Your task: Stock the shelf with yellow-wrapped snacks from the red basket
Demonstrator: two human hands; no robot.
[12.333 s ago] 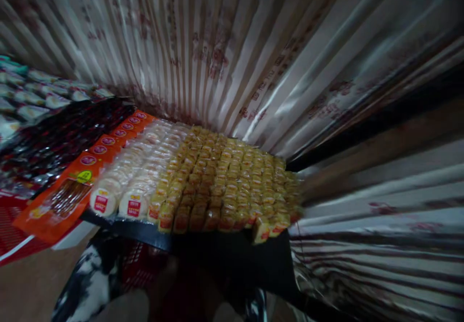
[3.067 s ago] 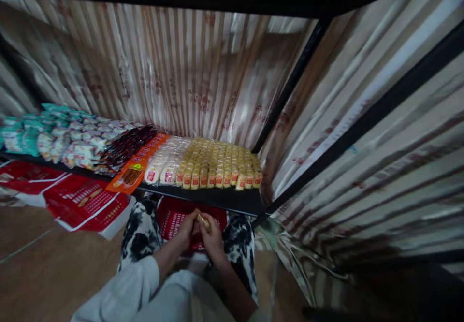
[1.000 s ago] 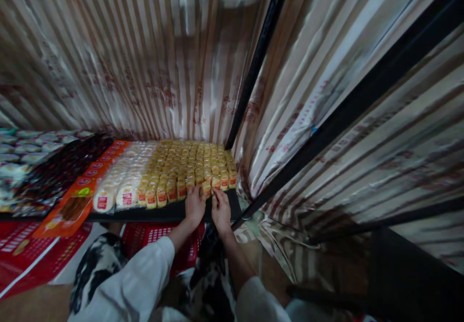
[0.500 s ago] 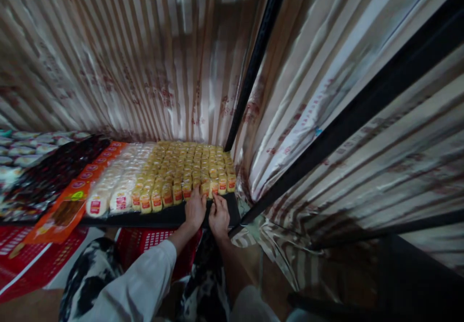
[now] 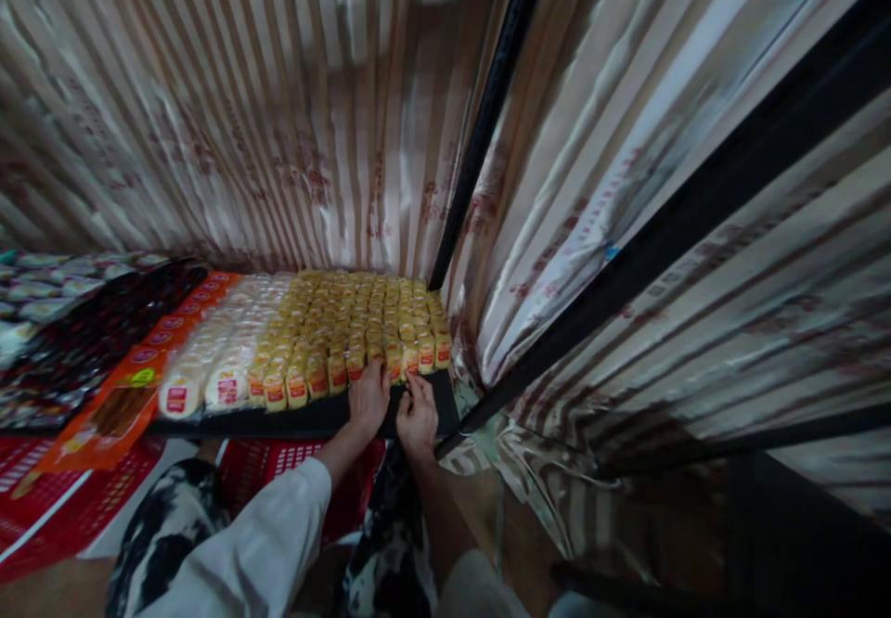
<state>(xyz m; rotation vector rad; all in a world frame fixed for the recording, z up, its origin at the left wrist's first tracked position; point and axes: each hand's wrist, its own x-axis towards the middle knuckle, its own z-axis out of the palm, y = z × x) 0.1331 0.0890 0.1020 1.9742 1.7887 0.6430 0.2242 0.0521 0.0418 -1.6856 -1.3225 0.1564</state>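
Both hands at shelf front edge. Yellow packets at 12 o'clock of right hand, touching fingertips, upright; left hand just beside. Grip unclear, both hands.

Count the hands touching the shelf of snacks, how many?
2. The left hand rests at the front row of small yellow wrapped snacks; the right hand sits beside it on the black shelf edge. None seem hidden.
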